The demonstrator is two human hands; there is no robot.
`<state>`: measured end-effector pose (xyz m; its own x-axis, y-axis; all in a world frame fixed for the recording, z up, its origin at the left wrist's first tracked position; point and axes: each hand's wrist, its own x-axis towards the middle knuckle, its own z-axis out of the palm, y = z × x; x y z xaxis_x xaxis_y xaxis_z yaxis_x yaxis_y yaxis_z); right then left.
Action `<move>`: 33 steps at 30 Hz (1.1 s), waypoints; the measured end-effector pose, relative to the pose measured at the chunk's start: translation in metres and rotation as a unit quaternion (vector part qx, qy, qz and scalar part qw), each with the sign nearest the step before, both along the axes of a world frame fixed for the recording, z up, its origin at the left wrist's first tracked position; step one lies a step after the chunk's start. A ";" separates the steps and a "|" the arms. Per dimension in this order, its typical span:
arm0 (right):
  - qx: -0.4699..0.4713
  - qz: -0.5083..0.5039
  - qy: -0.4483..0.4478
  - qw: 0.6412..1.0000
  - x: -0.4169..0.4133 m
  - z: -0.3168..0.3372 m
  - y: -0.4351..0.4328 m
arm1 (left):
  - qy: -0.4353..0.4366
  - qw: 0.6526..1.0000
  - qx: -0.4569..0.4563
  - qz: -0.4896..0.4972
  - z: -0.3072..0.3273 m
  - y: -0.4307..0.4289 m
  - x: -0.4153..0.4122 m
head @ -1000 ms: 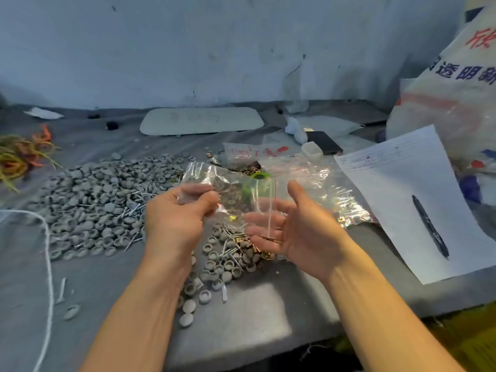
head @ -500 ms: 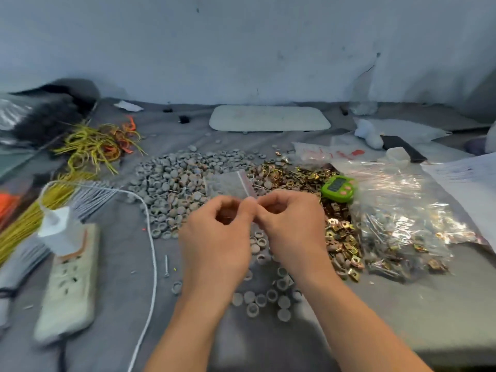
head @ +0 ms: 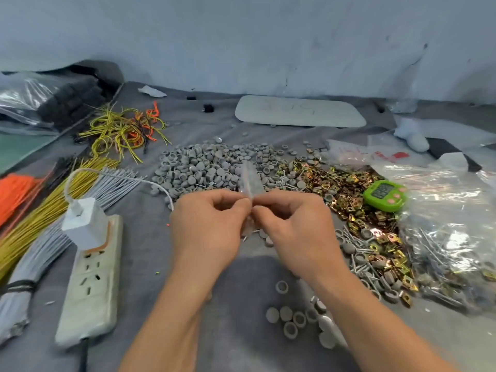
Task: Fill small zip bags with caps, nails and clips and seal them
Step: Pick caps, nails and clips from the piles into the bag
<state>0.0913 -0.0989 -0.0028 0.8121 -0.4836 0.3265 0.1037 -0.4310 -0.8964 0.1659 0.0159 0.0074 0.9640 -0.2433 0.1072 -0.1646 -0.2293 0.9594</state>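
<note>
Right of the green timer (head: 385, 196), a large clear plastic bag (head: 451, 237) holds nails, caps and brass clips. Left of the timer, the small zip bag (head: 249, 181) stands upright, too blurred to tell what is inside. The left hand (head: 206, 224) and the right hand (head: 295, 224) each pinch its lower part between thumb and fingertips, and the bag rises above their knuckles.

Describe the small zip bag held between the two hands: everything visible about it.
The small zip bag is clear, thin plastic, seen nearly edge-on and blurred. The left hand and right hand pinch it from either side. It stands roughly upright, its upper part rising above them in front of the pile of grey caps, its lower part hanging between them. Its contents and seal cannot be told.
</note>
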 end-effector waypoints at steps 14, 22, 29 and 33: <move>0.159 0.013 0.090 0.983 -0.010 -0.006 -0.027 | 0.060 0.989 0.059 -0.122 -0.006 -0.017 -0.014; -0.052 -0.053 0.111 0.991 -0.018 0.000 -0.041 | -0.019 0.988 0.118 -0.103 -0.009 -0.037 -0.024; -0.137 -0.128 0.126 0.974 -0.025 0.005 -0.045 | -0.149 0.962 0.196 0.120 -0.001 -0.027 -0.022; -0.183 -0.151 0.158 0.959 -0.028 0.001 -0.039 | -0.205 0.944 0.220 0.137 -0.003 -0.023 -0.027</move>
